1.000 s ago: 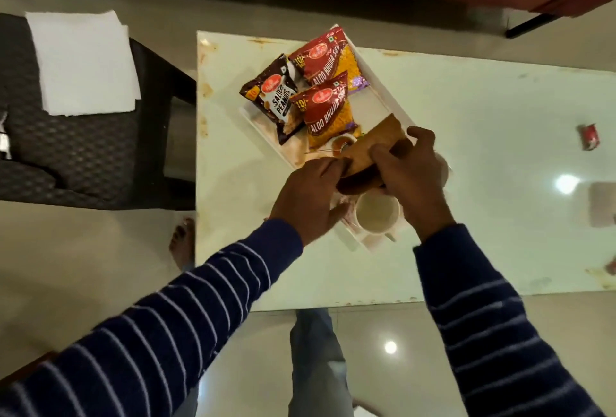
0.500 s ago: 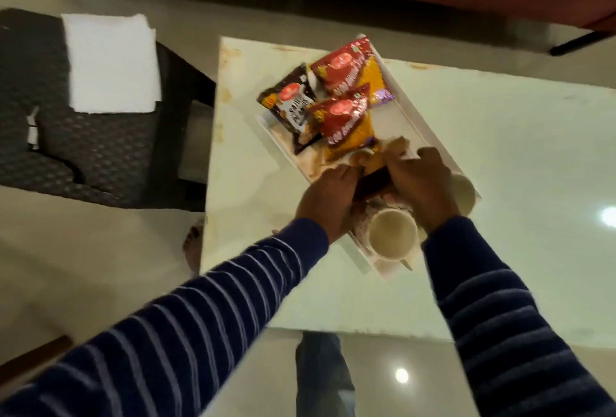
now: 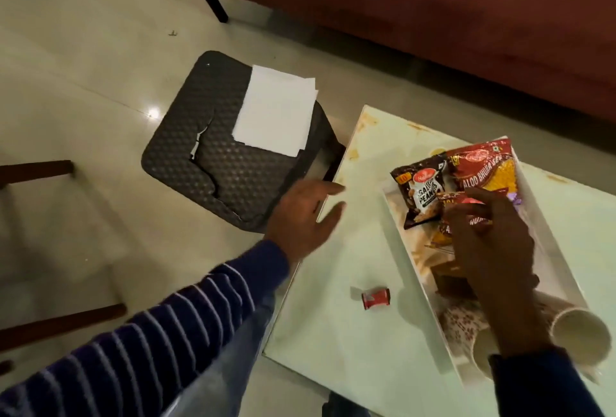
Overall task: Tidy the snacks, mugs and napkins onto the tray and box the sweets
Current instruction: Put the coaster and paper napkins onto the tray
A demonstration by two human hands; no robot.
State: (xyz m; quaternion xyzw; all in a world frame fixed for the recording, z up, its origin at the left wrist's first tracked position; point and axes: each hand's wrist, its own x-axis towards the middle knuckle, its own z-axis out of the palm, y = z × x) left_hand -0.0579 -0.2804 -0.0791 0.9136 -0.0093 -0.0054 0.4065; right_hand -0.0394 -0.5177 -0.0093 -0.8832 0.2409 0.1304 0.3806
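A white tray (image 3: 546, 250) on the glass table holds a brown peanut packet (image 3: 420, 191), a red snack packet (image 3: 486, 166) and a second red packet partly under my right hand. Two mugs (image 3: 581, 338) stand at the tray's near end. A brown box (image 3: 450, 278) sits in the tray beneath my right hand (image 3: 493, 243), whose fingers hang over the packets; whether it holds anything is hidden. My left hand (image 3: 305, 216) hovers with relaxed fingers over the table's left edge, holding nothing. White napkins (image 3: 276, 113) lie on the black stool. A red wrapped sweet (image 3: 376, 297) lies on the table.
The black woven stool (image 3: 213, 166) stands left of the glass table (image 3: 350, 316). A red sofa (image 3: 433, 16) runs along the far side. Wooden chair legs (image 3: 36, 169) are at the left edge over a tiled floor.
My left hand has left the brown box and moved left toward the stool. My right hand stays over the tray. The view has swung left.
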